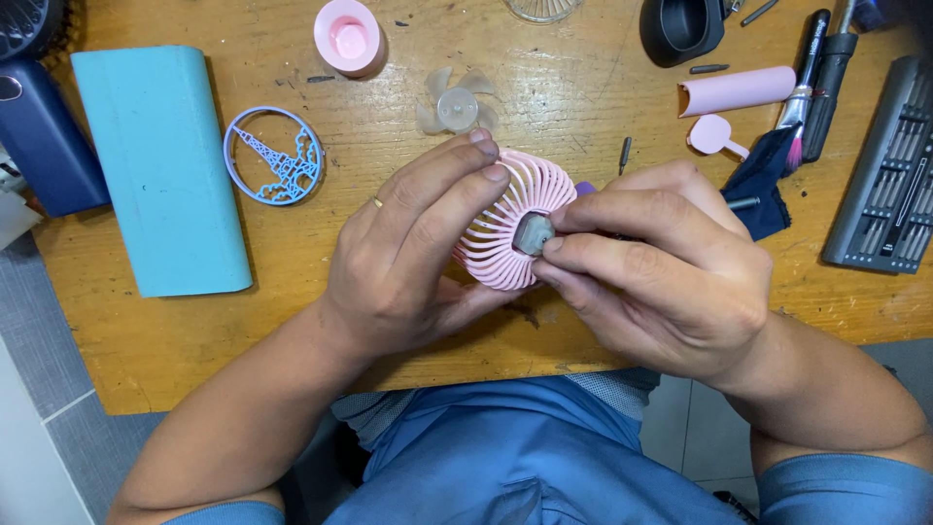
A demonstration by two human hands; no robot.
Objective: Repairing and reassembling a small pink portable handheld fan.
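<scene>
We're looking straight down at the tabletop (583, 87), and both hands meet just above its near edge, at about the middle of our view. The left hand (408, 258) is curled around a pink slatted fan grille (505, 219), fingers arched over its top rim at twelve o'clock and the thumb tucked under at six, so the grille is clamped and tipped with its hollow centre turned toward three o'clock. There the right hand (661, 272) comes in, its thumb and forefinger pinched shut on a small grey motor (534, 233) sitting in the grille's hub. A purple tip (584, 189) peeks out above the right knuckles (we cannot tell what it belongs to).

The relation that matters: the motor lies at the three o'clock side of the grille, its axis running roughly from nine to three, in line with the right fingertips. The right hand is the one on it; the left only steadies the grille.

Around them, at twelve o'clock of the grille, a clear fan blade (457, 105) lies loose, with a pink cap (349, 36) further up. At nine o'clock sit a round blue tower ornament (274, 156) and a light blue box (160, 165). At two o'clock we see a pink tube (737, 90), a small brush (805, 78) and, far right, a grey case of screwdriver bits (884, 175).
</scene>
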